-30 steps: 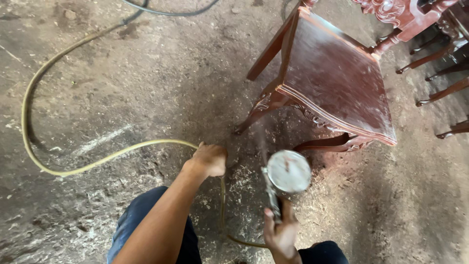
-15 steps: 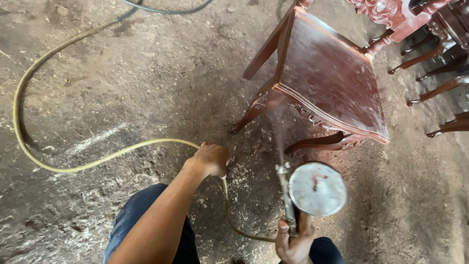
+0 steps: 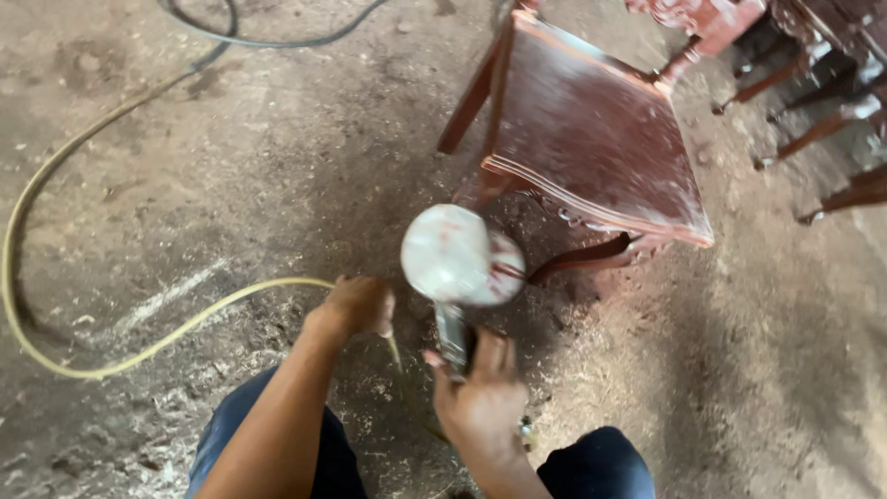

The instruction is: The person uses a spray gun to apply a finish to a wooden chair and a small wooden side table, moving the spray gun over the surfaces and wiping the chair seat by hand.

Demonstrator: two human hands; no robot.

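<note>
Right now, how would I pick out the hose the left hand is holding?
Start at the red-brown wooden chair on the dusty floor. Left of it, the left hand grips a hose looping leftward. It is yellow; the other cable is dark.

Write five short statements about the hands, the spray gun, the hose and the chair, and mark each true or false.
1. The right hand grips the spray gun by its handle. True.
2. The left hand holds the yellow hose. True.
3. The red-brown chair lies flat on its back. False: it stands on its legs.
4. The hose is coiled on the chair seat. False: it loops over the dusty floor.
5. The gun's round cup is bright blue. False: it is whitish.
</note>
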